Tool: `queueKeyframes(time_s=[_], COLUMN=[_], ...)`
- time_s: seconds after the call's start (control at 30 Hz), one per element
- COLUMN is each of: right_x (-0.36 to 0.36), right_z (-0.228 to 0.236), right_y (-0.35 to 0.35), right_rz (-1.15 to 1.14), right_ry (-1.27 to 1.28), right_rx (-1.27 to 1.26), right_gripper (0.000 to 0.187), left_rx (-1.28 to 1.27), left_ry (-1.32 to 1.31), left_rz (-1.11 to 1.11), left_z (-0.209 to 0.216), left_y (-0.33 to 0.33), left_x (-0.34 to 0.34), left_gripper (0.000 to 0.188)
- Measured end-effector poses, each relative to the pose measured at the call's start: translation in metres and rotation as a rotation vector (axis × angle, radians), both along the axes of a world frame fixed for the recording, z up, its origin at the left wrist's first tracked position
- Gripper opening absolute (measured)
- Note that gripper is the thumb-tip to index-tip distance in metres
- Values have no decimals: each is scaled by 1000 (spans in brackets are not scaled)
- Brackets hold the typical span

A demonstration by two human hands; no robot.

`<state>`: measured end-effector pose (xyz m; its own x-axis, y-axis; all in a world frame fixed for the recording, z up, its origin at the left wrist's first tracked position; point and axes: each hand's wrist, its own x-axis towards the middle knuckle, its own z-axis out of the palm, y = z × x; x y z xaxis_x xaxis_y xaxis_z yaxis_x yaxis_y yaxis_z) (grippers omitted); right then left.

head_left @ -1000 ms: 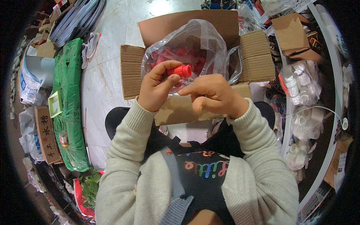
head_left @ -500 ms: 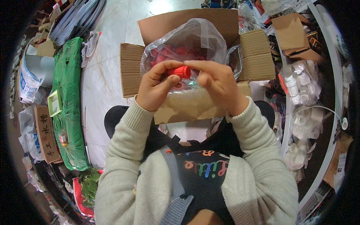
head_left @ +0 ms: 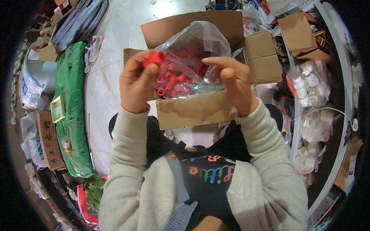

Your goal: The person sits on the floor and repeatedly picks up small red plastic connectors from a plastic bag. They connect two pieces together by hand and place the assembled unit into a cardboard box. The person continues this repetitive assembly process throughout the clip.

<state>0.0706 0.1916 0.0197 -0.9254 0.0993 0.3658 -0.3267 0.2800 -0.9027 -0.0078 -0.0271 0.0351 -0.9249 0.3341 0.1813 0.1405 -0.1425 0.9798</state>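
Note:
My left hand [head_left: 135, 80] is closed around a short red tubular plastic fitting [head_left: 155, 59], held above the left side of an open cardboard box [head_left: 192, 113]. My right hand [head_left: 232, 79] hovers over the box's right side, index finger stretched out and the others loosely bent, with nothing visible in it. Between my hands, a clear plastic bag [head_left: 210, 36] lines the box. Inside it lie many small red fittings [head_left: 173, 80], several with hollow ends showing. A greenish patch shows through the plastic near the box's near flap.
A long green wrapped bundle [head_left: 71, 107] lies on the floor to the left, with grey coiled tubing [head_left: 79, 23] and shoes [head_left: 92, 54] beyond it. Clear bags of white fittings [head_left: 310, 84] and an opened carton [head_left: 298, 34] stand along the right.
My hands have moved apart. My left hand has carried the red fitting left and up, while my right hand has let go of it and shifted slightly right. More red fittings now show.

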Motion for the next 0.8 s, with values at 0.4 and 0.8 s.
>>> queueKeyframes(time_s=[0.4, 0.8], right_x=[-8, -18], right_z=[8, 5], right_y=[54, 72], right_rz=[-369, -484], right_ry=[208, -66], right_rx=[-302, 62], right_gripper=[49, 30], left_rx=[-414, -1417], left_ry=[410, 563], left_rz=[286, -959], left_z=[-15, -123], left_y=[-3, 129], left_x=[-26, -63], left_gripper=[20, 19])
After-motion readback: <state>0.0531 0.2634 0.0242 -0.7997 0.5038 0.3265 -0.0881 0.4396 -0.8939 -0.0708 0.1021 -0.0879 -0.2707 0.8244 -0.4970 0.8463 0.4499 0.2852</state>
